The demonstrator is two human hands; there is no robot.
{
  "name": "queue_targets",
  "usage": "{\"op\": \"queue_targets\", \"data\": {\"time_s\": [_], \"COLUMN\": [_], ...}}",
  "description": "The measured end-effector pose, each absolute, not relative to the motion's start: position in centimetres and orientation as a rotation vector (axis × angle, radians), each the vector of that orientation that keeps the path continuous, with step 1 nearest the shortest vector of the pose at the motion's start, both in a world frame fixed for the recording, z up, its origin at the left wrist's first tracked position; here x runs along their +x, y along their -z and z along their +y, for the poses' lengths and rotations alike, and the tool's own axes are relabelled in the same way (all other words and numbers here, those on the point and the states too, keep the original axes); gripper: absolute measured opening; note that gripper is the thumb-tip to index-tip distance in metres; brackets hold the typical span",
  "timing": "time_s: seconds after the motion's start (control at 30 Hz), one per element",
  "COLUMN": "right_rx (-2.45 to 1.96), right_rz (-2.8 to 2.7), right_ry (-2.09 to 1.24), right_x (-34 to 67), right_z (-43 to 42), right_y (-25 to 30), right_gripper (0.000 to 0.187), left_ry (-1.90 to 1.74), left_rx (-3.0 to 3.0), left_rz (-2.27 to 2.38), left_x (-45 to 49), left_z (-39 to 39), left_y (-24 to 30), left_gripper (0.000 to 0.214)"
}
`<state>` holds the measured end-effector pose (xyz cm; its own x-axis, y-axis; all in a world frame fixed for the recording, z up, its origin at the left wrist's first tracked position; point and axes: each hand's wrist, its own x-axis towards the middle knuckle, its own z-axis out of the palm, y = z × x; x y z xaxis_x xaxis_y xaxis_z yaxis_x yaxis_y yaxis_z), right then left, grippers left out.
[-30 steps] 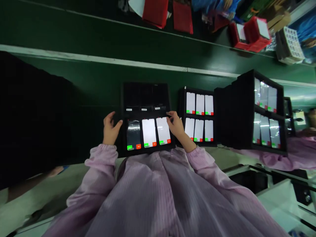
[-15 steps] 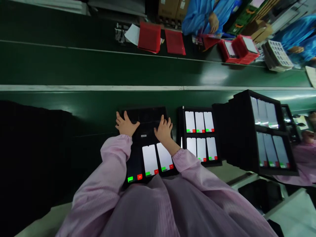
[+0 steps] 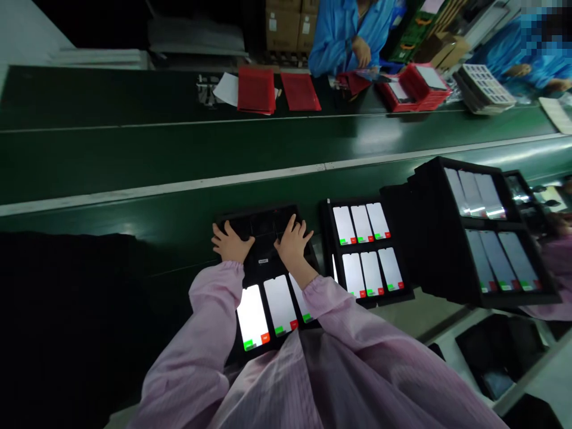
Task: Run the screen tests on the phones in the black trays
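Before me lies a black tray [image 3: 263, 269] of phones. In its near row, phones [image 3: 280, 305] have lit white screens with green and red boxes at the bottom. The far-row screens [image 3: 263, 225] are dark. My left hand [image 3: 232, 243] rests at the tray's left side, fingers spread over the far row. My right hand [image 3: 293, 241] rests on the right part of that row, its fingers also spread. Neither hand grips anything. Part of the near row's right phone is hidden by my right forearm.
Another tray of lit phones [image 3: 361, 250] lies to the right, beside a tall stack of black trays [image 3: 429, 238]. A dark stack [image 3: 67, 322] stands at left. Across the green bench, a person in blue [image 3: 348, 36] sits behind red sheets [image 3: 256, 89].
The near row's left screen has turned from dark to white. My view has shifted and tilted; both hands stay over the far row.
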<state>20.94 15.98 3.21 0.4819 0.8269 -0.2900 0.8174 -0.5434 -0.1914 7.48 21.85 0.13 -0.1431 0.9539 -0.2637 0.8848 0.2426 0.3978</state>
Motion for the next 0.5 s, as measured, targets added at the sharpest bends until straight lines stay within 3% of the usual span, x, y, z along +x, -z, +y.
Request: {"op": "queue_targets", "data": {"time_s": [0.3,0.5], "right_rx": [-2.739,-2.529], "right_rz": [-1.408,-1.629], "right_ry": [-0.58,-0.515], "right_x": [21.1,20.2], "right_z": [17.5,15.4], "right_y": [-3.7,-3.9], "right_gripper": [0.104,0.087], "left_ry": [-0.221,-0.235], "left_rx": [1.7,1.691], "left_rz": [1.984,1.977], "left_x": [6.9,7.3], "left_z": [22.2,22.4], "left_y": [0.2,0.2], "left_gripper": [0.096,0.095]}}
